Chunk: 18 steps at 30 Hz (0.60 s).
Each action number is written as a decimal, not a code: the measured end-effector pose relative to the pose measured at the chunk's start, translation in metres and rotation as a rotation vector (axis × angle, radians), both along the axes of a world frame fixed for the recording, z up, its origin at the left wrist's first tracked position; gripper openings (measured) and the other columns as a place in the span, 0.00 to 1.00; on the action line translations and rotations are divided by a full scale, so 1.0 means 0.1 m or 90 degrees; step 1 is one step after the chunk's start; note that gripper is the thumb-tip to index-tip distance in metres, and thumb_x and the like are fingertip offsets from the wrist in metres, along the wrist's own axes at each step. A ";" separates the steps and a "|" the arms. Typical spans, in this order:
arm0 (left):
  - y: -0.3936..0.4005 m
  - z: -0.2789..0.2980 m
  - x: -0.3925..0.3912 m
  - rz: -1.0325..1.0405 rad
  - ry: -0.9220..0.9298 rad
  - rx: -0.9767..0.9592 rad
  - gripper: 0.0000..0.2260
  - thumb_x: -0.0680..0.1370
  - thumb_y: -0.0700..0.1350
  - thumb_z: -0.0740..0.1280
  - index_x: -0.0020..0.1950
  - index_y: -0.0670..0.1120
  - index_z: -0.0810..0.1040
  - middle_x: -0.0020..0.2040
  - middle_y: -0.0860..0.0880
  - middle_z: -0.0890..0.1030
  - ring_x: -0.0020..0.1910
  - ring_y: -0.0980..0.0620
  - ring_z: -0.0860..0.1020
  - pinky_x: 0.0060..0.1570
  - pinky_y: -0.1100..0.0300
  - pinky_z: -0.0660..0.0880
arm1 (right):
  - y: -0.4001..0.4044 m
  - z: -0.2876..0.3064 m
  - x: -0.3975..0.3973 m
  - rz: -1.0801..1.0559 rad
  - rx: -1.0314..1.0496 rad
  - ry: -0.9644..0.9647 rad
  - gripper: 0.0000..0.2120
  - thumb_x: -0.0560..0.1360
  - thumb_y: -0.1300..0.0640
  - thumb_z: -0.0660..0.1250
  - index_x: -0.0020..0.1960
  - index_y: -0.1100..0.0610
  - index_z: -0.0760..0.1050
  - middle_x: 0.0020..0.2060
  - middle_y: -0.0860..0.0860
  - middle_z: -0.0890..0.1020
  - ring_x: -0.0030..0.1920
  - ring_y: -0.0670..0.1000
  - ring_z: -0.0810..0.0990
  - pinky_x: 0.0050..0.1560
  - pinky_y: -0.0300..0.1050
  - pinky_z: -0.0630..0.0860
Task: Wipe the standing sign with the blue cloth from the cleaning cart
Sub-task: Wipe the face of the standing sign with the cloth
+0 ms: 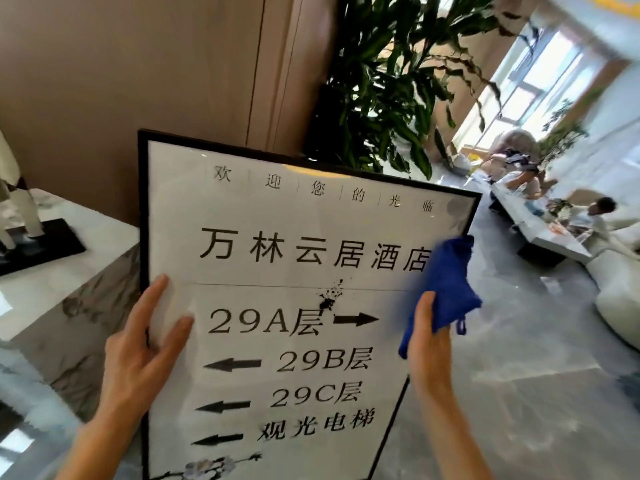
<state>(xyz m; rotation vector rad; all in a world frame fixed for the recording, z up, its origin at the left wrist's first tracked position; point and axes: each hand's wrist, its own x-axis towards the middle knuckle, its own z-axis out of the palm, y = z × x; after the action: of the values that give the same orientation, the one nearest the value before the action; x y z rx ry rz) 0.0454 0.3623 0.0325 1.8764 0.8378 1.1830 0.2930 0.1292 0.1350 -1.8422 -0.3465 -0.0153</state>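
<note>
The standing sign (277,258) is a white panel in a thin black frame, printed with black characters and arrows, filling the middle of the head view. A black ink-like splatter (330,297) marks its centre. My left hand (142,344) rests flat on the sign's left edge, fingers spread over the frame. My right hand (427,348) is at the sign's right edge and grips the blue cloth (443,292), which is bunched and blurred against the panel's right side.
A marble-topped counter (69,271) stands left of the sign with a black base (38,244) on it. A large potted plant (388,91) rises behind. People sit by a low white table (540,230) at the right, past the glossy floor (519,393).
</note>
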 end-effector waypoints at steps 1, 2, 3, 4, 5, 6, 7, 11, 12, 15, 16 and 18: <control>0.01 -0.03 0.01 0.003 -0.012 0.007 0.27 0.75 0.63 0.68 0.70 0.75 0.62 0.51 0.58 0.78 0.43 0.71 0.80 0.43 0.76 0.76 | 0.02 -0.08 0.02 -0.007 -0.026 -0.077 0.29 0.74 0.27 0.52 0.46 0.52 0.74 0.38 0.53 0.77 0.41 0.51 0.79 0.48 0.55 0.75; 0.01 -0.06 0.01 0.004 -0.021 0.008 0.27 0.76 0.60 0.71 0.70 0.74 0.63 0.50 0.59 0.78 0.43 0.75 0.78 0.41 0.81 0.73 | 0.04 -0.13 0.05 -0.010 -0.041 -0.131 0.37 0.74 0.26 0.52 0.58 0.57 0.75 0.49 0.57 0.80 0.54 0.58 0.80 0.59 0.60 0.75; 0.01 -0.08 0.00 0.006 -0.029 0.003 0.28 0.76 0.58 0.73 0.70 0.74 0.64 0.51 0.59 0.78 0.44 0.77 0.77 0.41 0.83 0.72 | 0.05 -0.18 0.10 -0.009 -0.054 -0.186 0.41 0.75 0.25 0.51 0.70 0.58 0.70 0.64 0.57 0.78 0.66 0.61 0.75 0.69 0.63 0.70; 0.01 -0.09 -0.01 0.004 -0.036 -0.005 0.28 0.76 0.57 0.73 0.70 0.74 0.64 0.51 0.60 0.78 0.44 0.74 0.78 0.41 0.84 0.71 | 0.07 -0.18 0.15 -0.004 -0.063 -0.261 0.39 0.77 0.27 0.51 0.78 0.51 0.61 0.75 0.49 0.69 0.75 0.60 0.68 0.75 0.64 0.64; 0.01 -0.10 -0.01 0.001 -0.042 -0.010 0.28 0.75 0.59 0.73 0.69 0.75 0.64 0.52 0.62 0.77 0.43 0.71 0.78 0.41 0.84 0.71 | 0.10 -0.19 0.23 0.002 -0.065 -0.344 0.33 0.79 0.31 0.51 0.81 0.41 0.52 0.79 0.38 0.60 0.79 0.58 0.61 0.78 0.64 0.58; 0.00 -0.11 0.00 0.000 -0.049 -0.010 0.28 0.75 0.60 0.73 0.68 0.76 0.64 0.53 0.63 0.77 0.43 0.70 0.77 0.42 0.85 0.70 | 0.12 -0.19 0.29 0.004 -0.067 -0.402 0.29 0.81 0.34 0.51 0.79 0.33 0.46 0.79 0.31 0.54 0.81 0.58 0.57 0.79 0.66 0.55; -0.01 -0.12 0.01 -0.001 -0.057 -0.005 0.27 0.75 0.59 0.73 0.68 0.76 0.63 0.53 0.64 0.78 0.44 0.69 0.77 0.42 0.85 0.70 | 0.13 -0.24 0.38 0.001 -0.062 -0.429 0.28 0.81 0.35 0.52 0.78 0.30 0.45 0.78 0.29 0.52 0.81 0.59 0.56 0.78 0.68 0.54; -0.05 -0.02 0.02 -0.023 -0.078 0.028 0.25 0.75 0.59 0.66 0.69 0.75 0.63 0.58 0.83 0.71 0.50 0.83 0.72 0.45 0.87 0.67 | 0.31 -0.39 0.48 -0.050 -0.009 -0.357 0.34 0.81 0.31 0.50 0.80 0.48 0.56 0.78 0.52 0.65 0.79 0.59 0.61 0.76 0.70 0.58; -0.06 0.00 0.01 -0.034 -0.079 0.027 0.25 0.75 0.58 0.66 0.70 0.74 0.62 0.58 0.82 0.72 0.50 0.83 0.73 0.46 0.86 0.68 | 0.40 -0.39 0.41 -0.054 -0.004 -0.354 0.33 0.81 0.32 0.50 0.80 0.49 0.55 0.78 0.54 0.65 0.79 0.60 0.62 0.76 0.70 0.58; -0.06 0.04 -0.01 -0.048 -0.096 0.033 0.26 0.76 0.57 0.66 0.72 0.71 0.62 0.54 0.72 0.80 0.46 0.80 0.75 0.44 0.84 0.70 | 0.72 -0.35 0.04 -0.010 -0.025 -0.460 0.28 0.84 0.40 0.52 0.81 0.43 0.49 0.81 0.46 0.59 0.81 0.59 0.56 0.78 0.71 0.51; -0.07 0.05 -0.01 -0.049 -0.100 0.034 0.26 0.77 0.56 0.66 0.72 0.71 0.63 0.55 0.75 0.78 0.46 0.81 0.75 0.44 0.85 0.69 | 0.81 -0.35 -0.09 0.006 -0.052 -0.502 0.28 0.85 0.42 0.51 0.82 0.41 0.46 0.81 0.42 0.55 0.82 0.58 0.53 0.79 0.68 0.46; -0.10 0.08 -0.02 -0.057 -0.110 0.038 0.24 0.77 0.58 0.66 0.72 0.71 0.63 0.56 0.82 0.73 0.46 0.83 0.74 0.44 0.85 0.68 | 0.94 -0.41 -0.29 0.032 -0.129 -0.570 0.28 0.85 0.43 0.50 0.82 0.42 0.44 0.82 0.42 0.52 0.83 0.56 0.49 0.80 0.62 0.40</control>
<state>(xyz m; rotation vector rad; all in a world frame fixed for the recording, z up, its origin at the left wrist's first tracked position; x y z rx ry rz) 0.0429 0.3527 0.0401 1.8097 0.6242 1.3055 0.2639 0.2230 0.0939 -1.9356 -1.0412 -0.8122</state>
